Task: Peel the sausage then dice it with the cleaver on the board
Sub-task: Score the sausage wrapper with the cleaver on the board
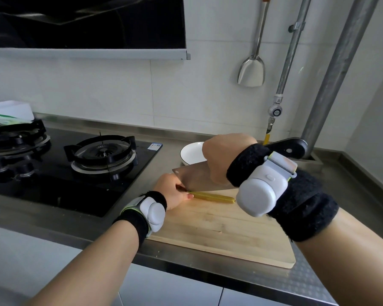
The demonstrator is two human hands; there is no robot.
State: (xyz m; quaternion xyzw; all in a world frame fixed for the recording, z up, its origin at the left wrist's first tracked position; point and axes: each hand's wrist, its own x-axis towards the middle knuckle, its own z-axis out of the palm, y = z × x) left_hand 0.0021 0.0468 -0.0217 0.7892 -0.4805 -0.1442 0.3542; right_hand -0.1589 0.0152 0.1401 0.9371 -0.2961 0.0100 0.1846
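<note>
Gripping broad steel cleaver (192, 180), right hand (221, 157); left hand (170, 192) pinching slim yellow sausage (212, 197) on wooden board (219, 226).

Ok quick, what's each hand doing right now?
Left hand: holds the sausage end on the board.
Right hand: grips the cleaver.

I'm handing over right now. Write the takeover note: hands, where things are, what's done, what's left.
Left hand pinches the left end of the sausage, which lies on the board.
Right hand grips the cleaver, its edge on the sausage beside the left hand.
Done: nothing diced; casing looks still on.
Left: peel, then dice.
White bowl sits behind the board.
</note>
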